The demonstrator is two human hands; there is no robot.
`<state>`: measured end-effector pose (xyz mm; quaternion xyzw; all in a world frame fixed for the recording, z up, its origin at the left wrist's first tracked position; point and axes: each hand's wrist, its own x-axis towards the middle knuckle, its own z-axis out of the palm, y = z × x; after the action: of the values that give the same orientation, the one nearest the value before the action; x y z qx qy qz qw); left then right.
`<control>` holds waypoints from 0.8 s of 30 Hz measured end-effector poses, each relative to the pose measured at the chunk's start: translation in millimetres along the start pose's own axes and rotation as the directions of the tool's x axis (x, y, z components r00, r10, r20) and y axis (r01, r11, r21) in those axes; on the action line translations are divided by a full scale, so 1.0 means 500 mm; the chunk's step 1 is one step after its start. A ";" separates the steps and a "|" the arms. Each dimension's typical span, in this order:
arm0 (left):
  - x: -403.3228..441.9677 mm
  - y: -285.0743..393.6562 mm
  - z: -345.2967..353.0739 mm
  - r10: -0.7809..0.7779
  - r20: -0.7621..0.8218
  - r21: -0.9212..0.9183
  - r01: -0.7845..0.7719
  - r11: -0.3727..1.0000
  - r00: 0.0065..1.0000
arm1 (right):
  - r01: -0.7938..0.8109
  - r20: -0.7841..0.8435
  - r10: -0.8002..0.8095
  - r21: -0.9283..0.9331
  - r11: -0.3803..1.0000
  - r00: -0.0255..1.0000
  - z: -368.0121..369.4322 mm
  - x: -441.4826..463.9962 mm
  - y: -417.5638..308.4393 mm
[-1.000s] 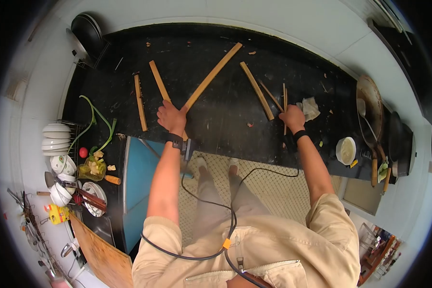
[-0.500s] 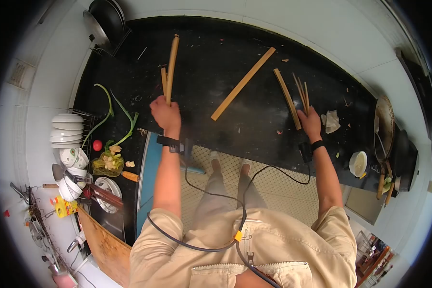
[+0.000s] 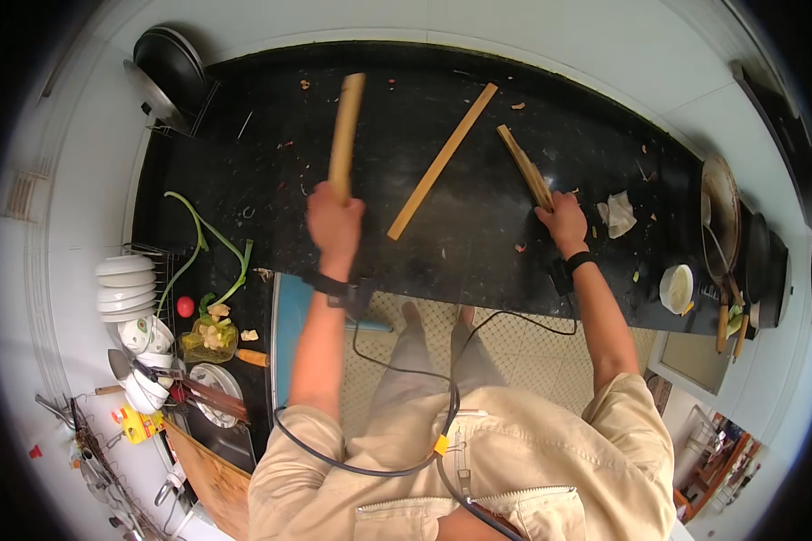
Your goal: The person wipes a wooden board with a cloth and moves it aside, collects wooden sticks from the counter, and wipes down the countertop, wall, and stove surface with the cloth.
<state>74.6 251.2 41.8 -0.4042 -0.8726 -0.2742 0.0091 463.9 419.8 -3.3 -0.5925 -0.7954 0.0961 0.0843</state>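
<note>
My left hand (image 3: 336, 227) is closed round the lower end of light wooden strips (image 3: 346, 126), which point away from me over the black counter (image 3: 424, 257); blur hides how many there are. To the right, my right hand (image 3: 564, 221) grips the near end of a bundle of wooden strips (image 3: 525, 167), thin sticks apparently among them. Between the hands a single long wooden strip (image 3: 443, 162) lies slanted on the counter, touched by neither hand.
Stacked bowls (image 3: 124, 287), green onions (image 3: 198, 236), a tomato (image 3: 185, 307) and plates (image 3: 215, 397) are at the left. A crumpled cloth (image 3: 617, 215), a white bowl (image 3: 676, 288) and a wok (image 3: 720, 212) are at the right. Small scraps dot the counter.
My left hand has gathered the left-side strips off the counter. My right hand has brought its thin sticks to the right-hand strip and closed round that too. The middle strip now lies free of my left hand.
</note>
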 end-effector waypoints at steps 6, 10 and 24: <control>-0.013 0.183 0.141 0.128 0.221 -0.103 -0.107 0.989 0.967 | 0.003 0.234 -0.027 0.105 0.994 0.972 0.015 -0.015 -0.030; -0.026 0.194 0.180 0.184 0.266 -0.040 -0.180 0.983 0.946 | -0.016 0.170 -0.037 0.296 0.955 0.985 0.012 -0.069 -0.094; -0.083 0.391 0.072 0.552 0.726 -0.534 0.842 0.075 0.411 | -0.630 0.607 -0.230 0.776 -0.035 0.761 -0.176 -0.129 -0.110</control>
<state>248.6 341.9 93.7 -0.2335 -0.3274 -0.5104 -0.7601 453.4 347.1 94.5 -0.4084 -0.3591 0.8128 0.2090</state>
